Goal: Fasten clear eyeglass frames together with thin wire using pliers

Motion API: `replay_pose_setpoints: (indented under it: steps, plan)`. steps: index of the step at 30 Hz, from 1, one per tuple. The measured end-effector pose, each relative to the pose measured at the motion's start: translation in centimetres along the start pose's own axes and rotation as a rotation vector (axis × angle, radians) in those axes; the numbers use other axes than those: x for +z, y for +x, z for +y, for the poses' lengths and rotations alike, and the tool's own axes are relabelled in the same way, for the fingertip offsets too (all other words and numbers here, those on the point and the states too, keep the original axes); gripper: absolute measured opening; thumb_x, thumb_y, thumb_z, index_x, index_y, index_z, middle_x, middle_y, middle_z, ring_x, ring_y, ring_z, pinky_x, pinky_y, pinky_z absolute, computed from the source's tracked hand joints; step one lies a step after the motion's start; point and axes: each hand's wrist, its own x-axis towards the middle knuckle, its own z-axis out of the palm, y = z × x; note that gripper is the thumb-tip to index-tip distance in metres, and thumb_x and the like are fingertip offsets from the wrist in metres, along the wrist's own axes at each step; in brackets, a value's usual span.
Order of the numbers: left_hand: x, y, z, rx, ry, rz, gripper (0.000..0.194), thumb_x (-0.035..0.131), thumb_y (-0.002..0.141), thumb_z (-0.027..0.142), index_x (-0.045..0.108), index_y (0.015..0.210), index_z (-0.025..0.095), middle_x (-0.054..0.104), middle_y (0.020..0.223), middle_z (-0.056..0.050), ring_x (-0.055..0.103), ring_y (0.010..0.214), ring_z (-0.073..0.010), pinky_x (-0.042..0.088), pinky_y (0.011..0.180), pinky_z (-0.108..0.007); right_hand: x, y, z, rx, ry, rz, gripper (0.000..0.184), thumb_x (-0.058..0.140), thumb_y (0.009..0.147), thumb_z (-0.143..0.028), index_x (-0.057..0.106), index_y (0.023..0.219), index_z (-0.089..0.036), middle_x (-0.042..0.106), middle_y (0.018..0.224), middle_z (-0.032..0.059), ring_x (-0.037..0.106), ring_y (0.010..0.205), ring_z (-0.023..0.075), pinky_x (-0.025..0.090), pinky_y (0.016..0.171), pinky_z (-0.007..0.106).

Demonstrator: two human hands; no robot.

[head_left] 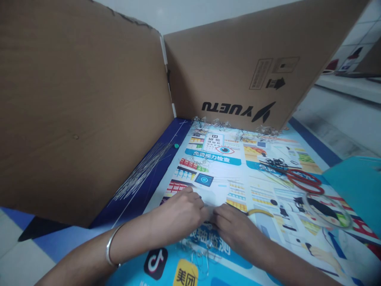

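Note:
My left hand [190,210], a silver bangle on its wrist, is closed with its fingertips pinched together at the middle of the printed mat. My right hand [230,224] is closed too, its fingertips almost against the left ones. Something small and pale shows between them, too blurred to name. Just below the hands lie thin, clear or silvery bent wire pieces [202,254]. A tool with a curved yellow handle [260,212] lies right beside my right hand, partly hidden behind it.
Cardboard panels [232,71] stand behind and at left. Thin straight wires [143,171] lie along the left panel. Small wire shapes [220,123] line the back. Red-handled scissors [306,180], black loops [276,163] and a clear ring [347,222] lie at right.

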Motion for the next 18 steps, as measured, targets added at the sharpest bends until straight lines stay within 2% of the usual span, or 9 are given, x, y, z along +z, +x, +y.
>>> replay_pose_setpoints:
  steps: [9, 14, 18]
  plan:
    - [0.53, -0.3, -0.06, -0.024, -0.023, 0.024, 0.014, 0.049, 0.076, 0.003, 0.049, 0.079, 0.017, 0.059, 0.071, -0.003, 0.053, 0.066, -0.0181, 0.041, 0.066, -0.031, -0.39, 0.1, -0.2, 0.012, 0.023, -0.024, 0.021, 0.04, 0.089, -0.012, 0.06, 0.083, -0.016, 0.057, 0.081, 0.0047, 0.049, 0.075, 0.0169, 0.04, 0.067, 0.03]
    - [0.71, -0.24, 0.0, -0.099, -0.028, -0.001, 0.019, 0.046, 0.071, 0.0, 0.047, 0.079, 0.017, 0.059, 0.073, -0.004, 0.053, 0.066, -0.0193, 0.041, 0.064, -0.031, -0.57, 0.15, -0.27, 0.017, 0.024, -0.051, 0.022, 0.04, 0.09, -0.011, 0.061, 0.084, -0.016, 0.057, 0.08, 0.0049, 0.05, 0.075, 0.0168, 0.04, 0.067, 0.03]
    - [0.73, -0.14, -0.02, -0.132, -0.041, -0.01, 0.023, 0.044, 0.065, -0.002, 0.045, 0.079, 0.017, 0.058, 0.072, -0.004, 0.052, 0.063, -0.0188, 0.039, 0.06, -0.03, -0.73, 0.04, -0.34, -0.016, 0.042, -0.016, 0.023, 0.039, 0.092, -0.013, 0.061, 0.087, -0.016, 0.057, 0.08, 0.0052, 0.051, 0.076, 0.017, 0.041, 0.067, 0.03]
